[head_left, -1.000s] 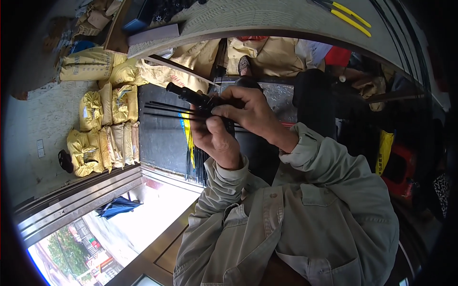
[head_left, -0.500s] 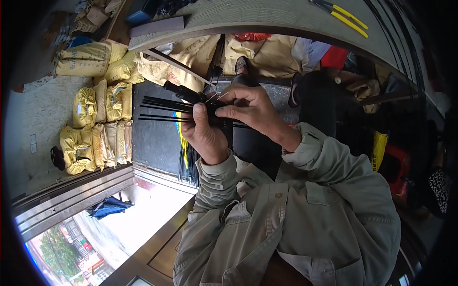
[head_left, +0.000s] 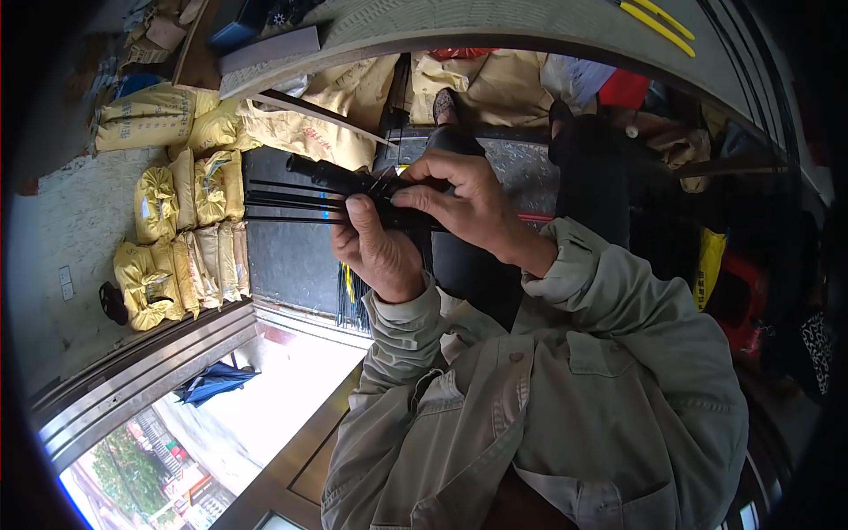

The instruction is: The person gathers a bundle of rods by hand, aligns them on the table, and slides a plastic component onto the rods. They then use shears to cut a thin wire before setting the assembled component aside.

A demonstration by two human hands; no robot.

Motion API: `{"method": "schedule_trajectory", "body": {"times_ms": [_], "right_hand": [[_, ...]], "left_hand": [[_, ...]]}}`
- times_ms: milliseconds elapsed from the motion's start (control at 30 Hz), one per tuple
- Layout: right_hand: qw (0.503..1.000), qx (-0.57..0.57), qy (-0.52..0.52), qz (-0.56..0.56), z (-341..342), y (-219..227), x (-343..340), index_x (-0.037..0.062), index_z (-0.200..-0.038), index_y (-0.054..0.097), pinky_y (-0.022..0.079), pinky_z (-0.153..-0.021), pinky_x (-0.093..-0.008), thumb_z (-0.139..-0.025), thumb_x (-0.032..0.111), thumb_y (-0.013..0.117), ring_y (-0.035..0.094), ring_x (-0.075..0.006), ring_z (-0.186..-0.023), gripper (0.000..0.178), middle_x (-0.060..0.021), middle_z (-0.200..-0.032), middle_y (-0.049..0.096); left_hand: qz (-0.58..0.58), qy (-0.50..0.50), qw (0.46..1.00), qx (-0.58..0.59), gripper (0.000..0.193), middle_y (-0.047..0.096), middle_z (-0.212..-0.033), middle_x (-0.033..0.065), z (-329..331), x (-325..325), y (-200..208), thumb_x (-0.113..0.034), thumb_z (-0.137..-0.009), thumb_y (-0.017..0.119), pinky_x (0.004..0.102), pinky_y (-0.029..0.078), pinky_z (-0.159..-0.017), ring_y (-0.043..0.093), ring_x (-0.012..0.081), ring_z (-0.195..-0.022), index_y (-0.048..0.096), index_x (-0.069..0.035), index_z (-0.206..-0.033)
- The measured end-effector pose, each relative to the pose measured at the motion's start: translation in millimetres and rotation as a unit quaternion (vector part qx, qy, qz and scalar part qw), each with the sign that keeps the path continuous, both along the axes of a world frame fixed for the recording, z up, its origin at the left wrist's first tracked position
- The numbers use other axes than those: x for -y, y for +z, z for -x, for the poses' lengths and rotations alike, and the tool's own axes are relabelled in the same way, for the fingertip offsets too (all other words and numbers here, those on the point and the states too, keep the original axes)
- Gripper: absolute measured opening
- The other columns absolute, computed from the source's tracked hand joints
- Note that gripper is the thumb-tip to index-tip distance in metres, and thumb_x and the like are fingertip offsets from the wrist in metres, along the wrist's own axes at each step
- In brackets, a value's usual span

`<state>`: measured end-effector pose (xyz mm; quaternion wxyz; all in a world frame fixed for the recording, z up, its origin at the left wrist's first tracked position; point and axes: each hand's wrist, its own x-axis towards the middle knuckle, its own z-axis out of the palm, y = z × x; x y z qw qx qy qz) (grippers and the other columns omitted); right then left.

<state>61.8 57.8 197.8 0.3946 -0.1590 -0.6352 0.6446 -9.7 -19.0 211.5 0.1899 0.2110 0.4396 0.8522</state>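
The left hand's (head_left: 384, 258) fingers are closed around several thin, straight black rods (head_left: 291, 207), with the thumb raised along the near side; the rods fan out leftward from them. The right hand (head_left: 473, 210) is just beside it, index finger and thumb drawn close together at the inner end of a black, stubby cylinder (head_left: 329, 174); the gap there is too dark to tell what they grip. The cylinder slants out to the left of these fingers, just beyond the rods.

Near the left fingers, on the person's side, hangs a dense bundle of thin dark strands (head_left: 353, 305). Well to their left, stuffed yellow sacks (head_left: 155, 205) stand in two rows, and a dark blue folded umbrella (head_left: 215, 385) lies nearer the person. Beyond both hands stretches a grey patterned tabletop (head_left: 495, 25), carrying yellow-handled pliers (head_left: 658, 29) to the far right of the fingers.
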Motion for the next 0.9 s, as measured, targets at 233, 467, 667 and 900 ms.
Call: {"method": "schedule_trajectory", "body": {"times_ms": [233,467,667,900], "right_hand": [[0.993,-0.019,0.063,0.098,-4.8,5.9,-0.3,-0.0029,-0.077,0.061,0.045,-0.057,-0.0218,-0.073,0.01,0.07,0.058,-0.0111,-0.065,0.016,-0.0076,-0.071,0.061],[0.998,-0.039,0.05,0.03,-8.8,-1.2,4.4,-0.0015,-0.079,0.059,0.041,-0.06,-0.0205,-0.074,0.007,0.069,0.051,-0.0067,-0.069,0.014,-0.0032,-0.073,0.056],[0.998,-0.043,-0.015,-0.045,-11.9,2.6,9.3,-0.0017,-0.079,0.059,0.04,-0.056,-0.0237,-0.073,0.005,0.069,0.052,-0.0099,-0.065,0.013,-0.0049,-0.071,0.055],[0.992,-0.036,-0.077,-0.099,-10.3,0.7,11.0,-0.0017,-0.076,0.061,0.041,-0.054,-0.0241,-0.071,0.005,0.07,0.054,-0.0107,-0.062,0.013,-0.0055,-0.07,0.056]], "left_hand": [[0.03,-0.024,0.999,-0.032,0.035,0.059,-0.093,0.0107,-9.8,-5.0,0.6,-0.029,-0.09,0.051,0.0271,0.046,-0.072,0.057,0.0164,-0.079,0.052,0.004,-0.102],[-0.026,-0.093,0.993,0.073,0.041,0.054,-0.095,0.008,-8.5,-0.7,0.7,-0.035,-0.09,0.049,0.0273,0.043,-0.076,0.053,0.0147,-0.083,0.049,0.003,-0.106],[-0.027,-0.109,0.99,0.08,0.04,0.053,-0.094,0.0074,-8.8,0.3,1.2,-0.035,-0.09,0.049,0.0267,0.041,-0.077,0.051,0.0139,-0.085,0.048,0.002,-0.106],[0.006,-0.059,0.996,0.06,0.04,0.054,-0.092,0.0074,-17.9,-1.2,2.5,-0.035,-0.09,0.048,0.0265,0.042,-0.076,0.051,0.0141,-0.082,0.049,0.002,-0.106]]}}
